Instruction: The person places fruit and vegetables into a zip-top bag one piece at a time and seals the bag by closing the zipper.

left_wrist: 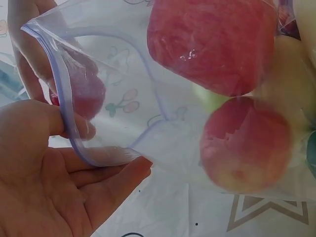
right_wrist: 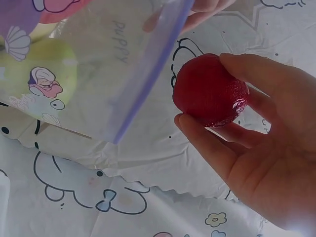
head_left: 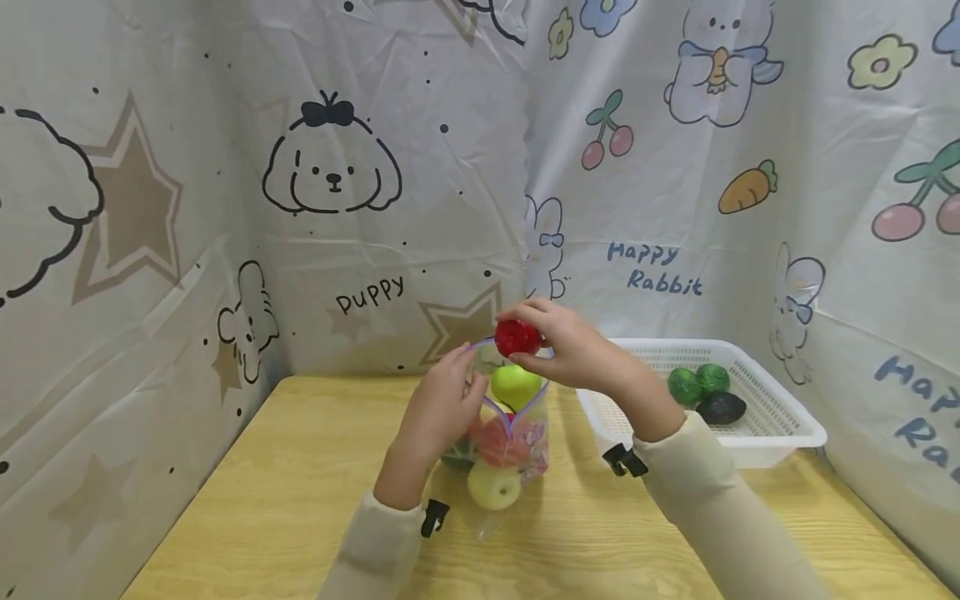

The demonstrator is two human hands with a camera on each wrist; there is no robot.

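Note:
Above the mouth of a clear zip bag, my right hand grips a shiny, dark red round fruit between thumb and fingers. My left hand pinches the bag's purple-edged rim at its left side, and the mouth gapes. Fruit fills the bag: a bright green apple near the top, reddish fruit in the middle, and a pale yellow fruit low at the front. Something dark green shows through the bag's left side.
To the right stands a white plastic basket. It holds two bumpy green fruits and a dark avocado. The bag rests on a wooden table, with printed cloth hanging behind and at both sides.

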